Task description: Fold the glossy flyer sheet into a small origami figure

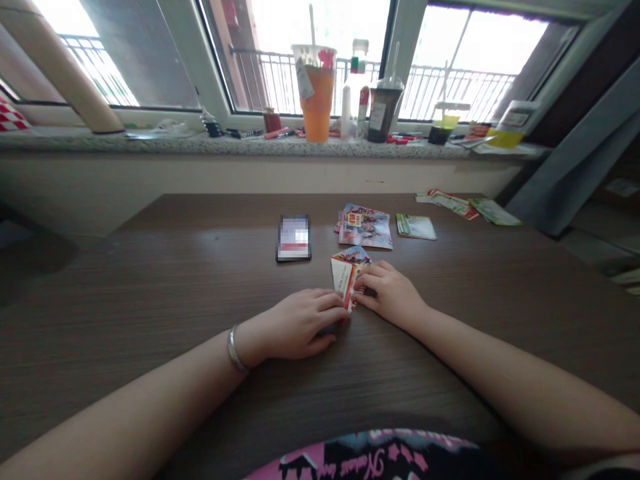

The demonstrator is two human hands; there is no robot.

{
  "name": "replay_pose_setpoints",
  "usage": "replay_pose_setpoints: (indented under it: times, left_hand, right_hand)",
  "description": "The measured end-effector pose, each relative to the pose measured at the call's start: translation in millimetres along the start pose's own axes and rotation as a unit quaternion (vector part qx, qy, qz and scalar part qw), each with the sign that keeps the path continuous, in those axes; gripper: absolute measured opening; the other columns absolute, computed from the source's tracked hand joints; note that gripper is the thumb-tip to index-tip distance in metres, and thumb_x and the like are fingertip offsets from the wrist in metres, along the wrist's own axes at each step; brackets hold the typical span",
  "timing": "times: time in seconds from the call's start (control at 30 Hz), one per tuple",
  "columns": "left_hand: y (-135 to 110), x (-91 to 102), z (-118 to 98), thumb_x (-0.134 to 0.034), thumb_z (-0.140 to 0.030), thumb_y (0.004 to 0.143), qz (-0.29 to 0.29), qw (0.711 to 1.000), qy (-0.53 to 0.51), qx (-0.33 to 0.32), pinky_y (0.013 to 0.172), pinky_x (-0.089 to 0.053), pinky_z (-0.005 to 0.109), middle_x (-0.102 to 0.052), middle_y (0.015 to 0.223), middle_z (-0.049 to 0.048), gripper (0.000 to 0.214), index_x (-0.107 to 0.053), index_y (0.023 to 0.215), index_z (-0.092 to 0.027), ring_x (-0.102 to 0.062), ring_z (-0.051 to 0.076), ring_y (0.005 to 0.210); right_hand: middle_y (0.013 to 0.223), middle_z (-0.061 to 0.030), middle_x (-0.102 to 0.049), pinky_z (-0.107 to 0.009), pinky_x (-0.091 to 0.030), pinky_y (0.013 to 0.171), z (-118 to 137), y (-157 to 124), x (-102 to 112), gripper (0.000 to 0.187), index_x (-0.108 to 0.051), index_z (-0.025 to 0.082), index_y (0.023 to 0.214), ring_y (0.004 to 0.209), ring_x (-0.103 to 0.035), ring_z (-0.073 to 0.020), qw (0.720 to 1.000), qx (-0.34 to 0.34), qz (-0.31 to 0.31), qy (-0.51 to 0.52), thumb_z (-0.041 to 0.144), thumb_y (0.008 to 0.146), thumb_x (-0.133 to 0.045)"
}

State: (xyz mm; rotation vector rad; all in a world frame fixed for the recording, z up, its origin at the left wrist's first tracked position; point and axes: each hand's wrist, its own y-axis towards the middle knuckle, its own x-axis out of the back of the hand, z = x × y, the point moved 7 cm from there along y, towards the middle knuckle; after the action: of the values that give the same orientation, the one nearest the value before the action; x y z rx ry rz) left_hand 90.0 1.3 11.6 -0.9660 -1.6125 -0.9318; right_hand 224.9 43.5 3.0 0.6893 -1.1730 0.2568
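In front of me on the table lies a folded printed paper (341, 273), white with a red and orange stripe; a colourful picture shows at its far end. My left hand (313, 320) rests with its fingers stretched out, the tips on the paper's near left edge. From the right, my right hand (387, 287) has its fingers bent around the paper's right edge, gripping it. Its fingertips partly cover the print. Just beyond lie colourful printed packets (367, 228), overlapping one another. To their left is a dark-edged flat phone-like object (294, 238), its face blurred out.
A small green and white stack of cards (416, 227) lies right of the packets. Further right are loose printed strips (450, 203) and a green sheet (496, 211). On the windowsill (240, 148) stand an orange drink cup (317, 100), a dark drink cup (384, 113) and several bottles.
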Motion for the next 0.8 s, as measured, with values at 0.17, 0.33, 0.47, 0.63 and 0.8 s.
replay_pose_setpoints:
  times: [0.17, 0.33, 0.47, 0.63, 0.8]
  left_hand:
    - [-0.6, -3.0, 2.4, -0.058, -0.027, 0.086, -0.001, 1.0, -0.011, 0.005, 0.104, -0.042, 0.042, -0.053, 0.134, 0.0093, 0.04, -0.053, 0.126, -0.019, -0.051, 0.027, 0.12]
    - [0.1, -1.5, 1.5, -0.058, -0.025, 0.087, -0.009, 0.999, -0.031, -0.014, 0.105, -0.041, 0.042, -0.055, 0.132, 0.0075, 0.037, -0.055, 0.124, -0.022, -0.05, 0.025, 0.122]
    - [-0.5, -0.3, 1.1, -0.059, -0.024, 0.087, -0.008, 1.0, -0.026, -0.015, 0.105, -0.041, 0.043, -0.055, 0.133, 0.0074, 0.036, -0.056, 0.123, -0.022, -0.05, 0.026, 0.122]
    - [-1.1, 1.2, 0.9, -0.058, -0.026, 0.087, -0.003, 1.0, -0.015, -0.005, 0.105, -0.041, 0.044, -0.055, 0.131, 0.0096, 0.037, -0.056, 0.124, -0.022, -0.051, 0.027, 0.121]
    - [0.9, 2.0, 1.0, -0.058, -0.027, 0.088, -0.001, 1.0, -0.006, 0.007, 0.105, -0.041, 0.044, -0.056, 0.128, 0.0101, 0.037, -0.056, 0.125, -0.021, -0.051, 0.026, 0.12]
  right_hand:
    - [0.099, -0.0053, -0.069, -0.037, -0.046, 0.089, -1.4, -0.2, 0.0, 0.016, -0.07, 0.022, 0.086, 0.097, -0.056, -0.0222, 1.0, -0.018, 0.01, -0.001, 0.037, 0.086, -0.064]
    - [0.101, -0.0052, -0.069, -0.037, -0.046, 0.089, -3.5, -0.9, -0.2, 0.016, -0.069, 0.022, 0.087, 0.099, -0.056, -0.023, 0.999, -0.031, 0.016, 0.009, 0.037, 0.085, -0.064]
    - [0.102, -0.006, -0.068, -0.04, -0.046, 0.09, -4.6, -1.4, -1.2, 0.016, -0.068, 0.023, 0.087, 0.101, -0.056, -0.024, 0.999, -0.035, 0.014, 0.019, 0.037, 0.086, -0.062]
    - [0.115, -0.0087, -0.062, -0.043, -0.043, 0.099, -2.2, -2.6, -1.3, 0.016, -0.061, 0.02, 0.089, 0.111, -0.052, -0.0252, 0.998, -0.02, -0.005, 0.056, 0.033, 0.08, -0.065]
    - [0.137, -0.0145, -0.047, -0.047, -0.033, 0.11, -2.8, -3.9, -4.9, 0.027, -0.058, 0.018, 0.093, 0.131, -0.038, -0.0293, 0.998, -0.021, -0.001, 0.058, 0.037, 0.075, -0.068]
